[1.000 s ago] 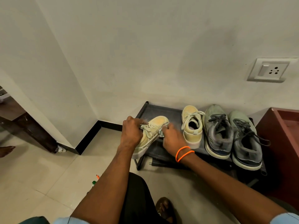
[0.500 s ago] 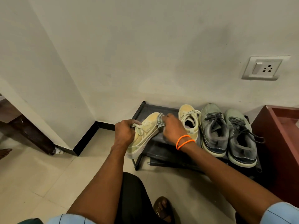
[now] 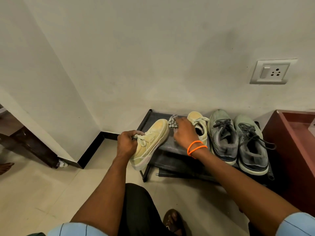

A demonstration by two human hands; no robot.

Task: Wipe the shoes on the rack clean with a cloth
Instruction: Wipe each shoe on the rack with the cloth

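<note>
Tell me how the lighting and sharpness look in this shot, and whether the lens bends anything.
Head view: soft, dim, even light with no glare; faint broad shadows on the wall. The yellow shoe in the left hand and the cloth in the right hand are reasonably sharp. Wide-angle distortion tilts the socket and bows the wall corner.

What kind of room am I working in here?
Most likely a home entryway or hallway corner: a low black shoe rack against a plain wall, a switch-and-socket plate above it, and a tiled floor with black skirting.
</note>
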